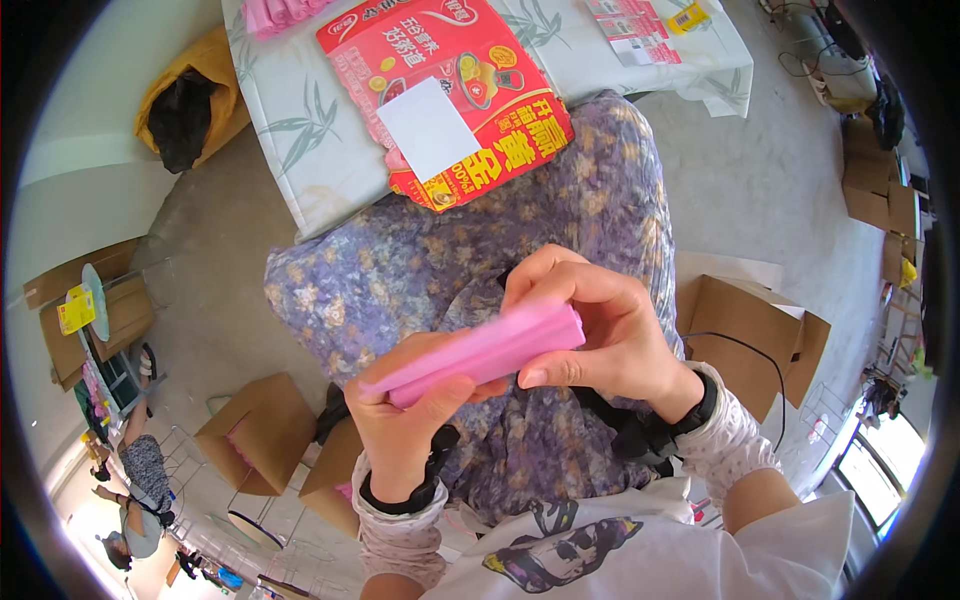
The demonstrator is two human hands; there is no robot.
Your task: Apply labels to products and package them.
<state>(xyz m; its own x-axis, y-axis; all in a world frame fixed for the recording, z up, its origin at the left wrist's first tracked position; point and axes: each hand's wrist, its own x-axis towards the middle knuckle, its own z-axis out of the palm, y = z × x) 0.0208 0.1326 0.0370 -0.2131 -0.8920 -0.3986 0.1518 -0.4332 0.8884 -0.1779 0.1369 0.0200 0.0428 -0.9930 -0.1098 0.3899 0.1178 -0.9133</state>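
The left hand (398,428) and right hand (612,325) grasp the folded pink piece (490,354) between them; this step seems to be adjustment, needing even pressure next. At twelve o'clock lies red cardboard (510,115) on the worktop (285,100).

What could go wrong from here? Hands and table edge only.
1. The long folded pink piece is held between the left grip and right grip; if either slackens, it might slip onto the purple floral cloth below.
2. The red printed cardboard sheet appears to overhang the white leaf-patterned tablecloth's near edge; a knock could shift it.
3. The white square card on that sheet might slide, if loose.
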